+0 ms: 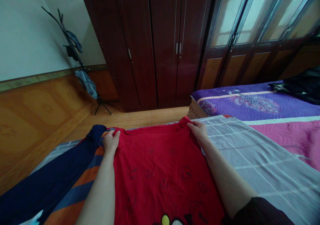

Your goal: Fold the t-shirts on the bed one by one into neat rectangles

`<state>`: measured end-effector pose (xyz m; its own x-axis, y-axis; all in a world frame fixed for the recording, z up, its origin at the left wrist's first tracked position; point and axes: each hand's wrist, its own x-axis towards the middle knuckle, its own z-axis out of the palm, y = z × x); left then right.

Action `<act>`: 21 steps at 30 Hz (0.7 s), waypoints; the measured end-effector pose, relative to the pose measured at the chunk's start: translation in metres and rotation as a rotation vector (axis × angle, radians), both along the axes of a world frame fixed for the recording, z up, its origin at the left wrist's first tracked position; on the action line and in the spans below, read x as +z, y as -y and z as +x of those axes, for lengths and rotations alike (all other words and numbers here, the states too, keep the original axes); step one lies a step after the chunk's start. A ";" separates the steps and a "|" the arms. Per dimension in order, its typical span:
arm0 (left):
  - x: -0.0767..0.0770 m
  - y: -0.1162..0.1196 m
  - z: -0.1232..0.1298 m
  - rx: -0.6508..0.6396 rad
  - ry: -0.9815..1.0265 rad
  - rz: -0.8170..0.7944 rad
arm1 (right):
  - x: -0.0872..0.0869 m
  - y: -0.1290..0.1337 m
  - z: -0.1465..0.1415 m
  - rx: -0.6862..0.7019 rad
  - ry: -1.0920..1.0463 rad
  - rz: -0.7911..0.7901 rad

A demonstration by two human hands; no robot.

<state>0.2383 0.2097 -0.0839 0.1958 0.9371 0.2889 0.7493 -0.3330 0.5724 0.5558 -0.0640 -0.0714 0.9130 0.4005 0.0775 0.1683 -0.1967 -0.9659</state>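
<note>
A red printed shirt point(160, 165) lies spread on the grey checked bedding, with a yellow, white and black print at the bottom of the view. My left hand point(111, 141) pinches its far left corner between thumb and fingers. At the far right corner, my right hand point(198, 130) grips the bunched edge of the same shirt. Between the hands the far edge runs nearly straight, and the cloth below has light wrinkles. Left of my left forearm lie a navy garment point(65, 165) and orange-and-blue striped cloth point(87, 175). The shirt's near end is out of view.
Grey checked bedding point(250, 161) extends to the right, beside a purple quilt point(240, 103) and pink cloth point(287, 135). Black clothing point(300, 84) lies on the quilt. Beyond the bed stand a dark red wardrobe point(165, 44) and a coat stand point(75, 51) with hung items.
</note>
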 end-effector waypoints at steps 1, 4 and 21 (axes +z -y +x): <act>0.001 0.001 0.000 0.020 0.009 0.008 | 0.001 0.001 0.000 -0.016 0.025 -0.029; 0.010 0.011 0.001 0.084 0.026 0.038 | 0.007 0.005 -0.001 -0.110 0.124 -0.133; 0.021 0.057 0.051 -0.623 -0.246 0.080 | 0.019 -0.011 -0.060 0.300 0.783 -0.580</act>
